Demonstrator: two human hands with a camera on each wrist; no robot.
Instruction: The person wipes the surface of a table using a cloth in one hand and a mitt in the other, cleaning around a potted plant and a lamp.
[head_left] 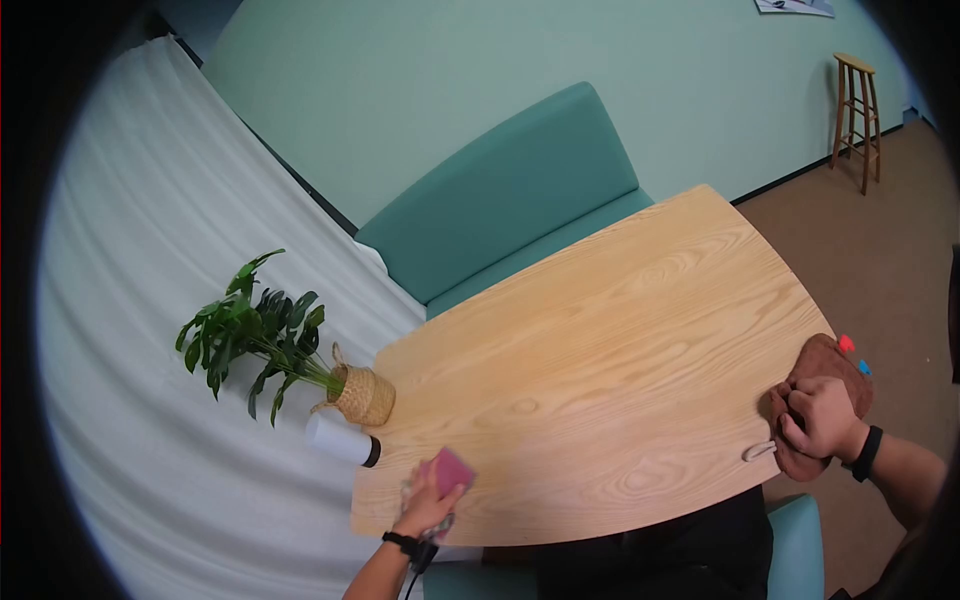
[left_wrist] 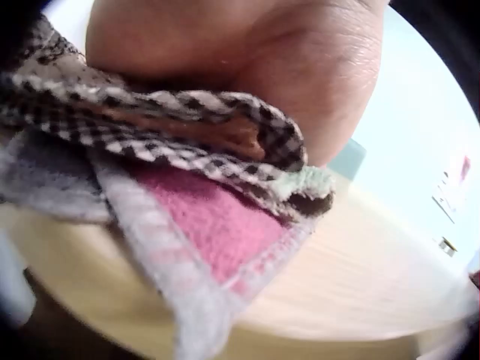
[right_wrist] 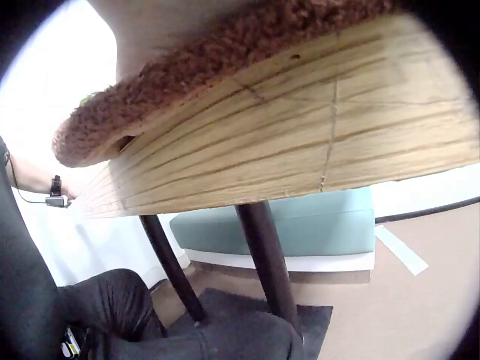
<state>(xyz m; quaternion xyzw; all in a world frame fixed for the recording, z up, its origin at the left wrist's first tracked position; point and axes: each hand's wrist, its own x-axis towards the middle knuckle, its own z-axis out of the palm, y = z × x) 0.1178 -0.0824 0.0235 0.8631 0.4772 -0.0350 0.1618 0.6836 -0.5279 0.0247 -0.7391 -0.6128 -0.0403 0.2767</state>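
My left hand (head_left: 428, 508) holds a folded cloth (head_left: 455, 472) low on the table's left part. In the left wrist view the cloth shows a pink patch (left_wrist: 217, 225), pale edging and a black-and-white checked layer, below the palm (left_wrist: 300, 75). At the table's right end, my right hand (head_left: 825, 415) grips a brown fuzzy item (head_left: 835, 362) with curled fingers. Red and blue bits stick out at its far side. The right wrist view shows its fuzzy edge (right_wrist: 187, 75) against the wooden table edge (right_wrist: 300, 142). A small pale loop (head_left: 758, 451) lies beside it.
A plant in a woven basket (head_left: 366, 396) and a white cylinder with a dark end (head_left: 340, 440) are at the table's left edge (head_left: 362, 500). A green bench (head_left: 510, 180) stands beyond the table, white curtain (head_left: 130, 250) at left, wooden stool (head_left: 855, 68) far right.
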